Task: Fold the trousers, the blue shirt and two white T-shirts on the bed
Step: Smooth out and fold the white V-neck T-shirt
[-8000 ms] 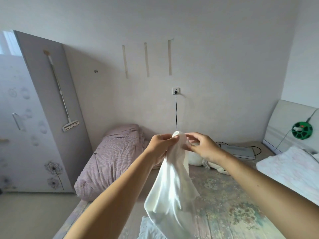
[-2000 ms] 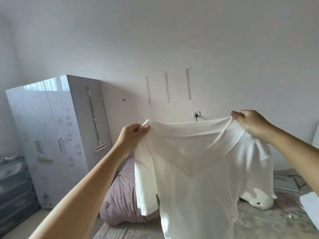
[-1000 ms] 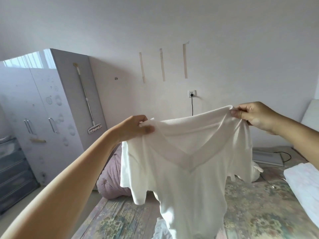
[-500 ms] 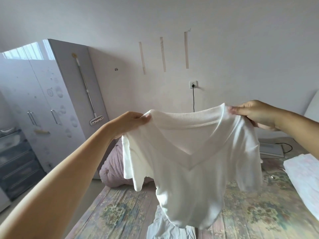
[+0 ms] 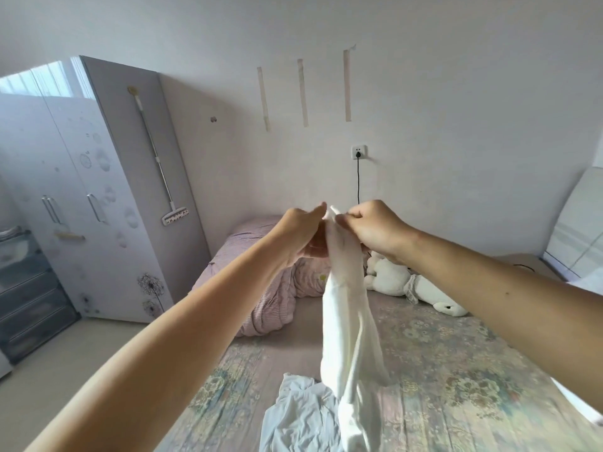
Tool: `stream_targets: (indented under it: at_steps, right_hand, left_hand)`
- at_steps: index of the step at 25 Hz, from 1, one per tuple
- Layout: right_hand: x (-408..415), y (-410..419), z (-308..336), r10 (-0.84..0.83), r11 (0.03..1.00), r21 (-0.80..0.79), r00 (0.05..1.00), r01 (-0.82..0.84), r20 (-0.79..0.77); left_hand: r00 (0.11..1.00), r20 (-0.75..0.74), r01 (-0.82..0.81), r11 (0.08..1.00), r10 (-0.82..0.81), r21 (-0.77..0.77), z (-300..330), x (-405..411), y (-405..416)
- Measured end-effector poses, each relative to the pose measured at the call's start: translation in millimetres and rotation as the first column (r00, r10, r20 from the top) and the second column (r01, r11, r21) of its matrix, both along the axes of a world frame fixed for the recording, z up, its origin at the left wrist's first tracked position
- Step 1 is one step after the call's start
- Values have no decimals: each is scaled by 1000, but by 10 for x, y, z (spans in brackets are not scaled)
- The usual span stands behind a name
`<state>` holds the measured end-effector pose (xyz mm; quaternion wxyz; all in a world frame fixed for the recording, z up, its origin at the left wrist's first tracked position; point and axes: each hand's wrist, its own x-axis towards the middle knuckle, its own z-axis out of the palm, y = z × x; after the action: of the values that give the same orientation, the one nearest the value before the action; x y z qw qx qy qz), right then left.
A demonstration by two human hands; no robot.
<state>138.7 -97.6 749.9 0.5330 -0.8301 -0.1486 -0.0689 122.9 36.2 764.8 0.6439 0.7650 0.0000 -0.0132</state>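
White cotton: we hold one white T-shirt (image 5: 347,308) up over the bed (image 5: 456,370), gathered into a long narrow hang at the centre of the frame.
Left hand: our left hand (image 5: 301,234) pinches the top of the garment, fingers (image 5: 318,212) curled tight onto the cloth.
Right hand: our right hand (image 5: 372,231) grips the same top edge from the other side, fingers clamped on the fabric, the two hands almost touching.
Where the shirt lies: it drops straight down from our fingers, long axis vertical, with its lower end reaching the bed near the bottom centre of the frame.
Key relation: both hands sit level at the garment's top, neither plainly nearer; everything else of the shirt is below them, so we judge that the next move has to lower it flat onto the floral bed sheet.
Second garment: a pale crumpled garment (image 5: 300,415) lies on the bed at the bottom centre, touching or just beside the hanging shirt's lower end; we cannot tell which.
Progress: by our reading, this shirt is halved lengthwise but not yet laid down or finished.
Surroundings: a rolled pink quilt (image 5: 261,288) and a white soft toy (image 5: 408,285) lie at the far end of the bed, a wardrobe (image 5: 81,190) stands at left.
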Motion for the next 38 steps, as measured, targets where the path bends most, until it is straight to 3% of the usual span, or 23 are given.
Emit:
stream_targets:
  at_steps: [4,5,7,9,11,13,16,22,25,31,33,38]
  right_hand:
    - [-83,-111,0,149,975,-166,989,-146,9]
    - [-102,-138,-5,167,969,-188,986,-161,18]
    - [-108,-175,2,162,974,-165,986,-156,26]
    - [-99,-208,25,148,983,-112,989,-146,7]
    - [-89,-198,33,135,989,-64,991,-136,-25]
    - [-105,-153,63,155,987,-39,988,-156,-20]
    - [-116,-141,92,140,990,-15,990,-140,24]
    - [-209,-378,-354,152,983,-79,980,-163,-130]
    - [-269,-422,-715,176,984,43,973,-171,-152]
    - [-219,-312,-1257,15,943,332,993,25,-117]
    - [-202,-328,-1280,35,943,332,996,-6,-80]
    - [-113,-407,-1197,75,986,157,991,-56,-113]
  left_hand:
    - [971,-132,175,971,-197,-164,58,-46,71]
    - [967,-126,207,971,-221,-117,72,-62,110]
    - [968,-27,250,959,-249,133,77,-77,211]
    - [951,172,175,908,-255,381,62,-21,354]
    - [908,329,67,866,-259,496,16,76,455]
    - [897,319,72,815,-305,574,-11,135,432]
    - [919,187,124,704,-348,700,37,176,349]
    - [921,204,89,688,-332,720,272,148,309]
    - [928,173,95,657,-331,748,407,126,305]
    - [943,144,86,639,-299,764,577,136,377]
    - [943,132,99,638,-304,763,620,149,429]
    - [944,148,116,716,-295,688,682,215,617]
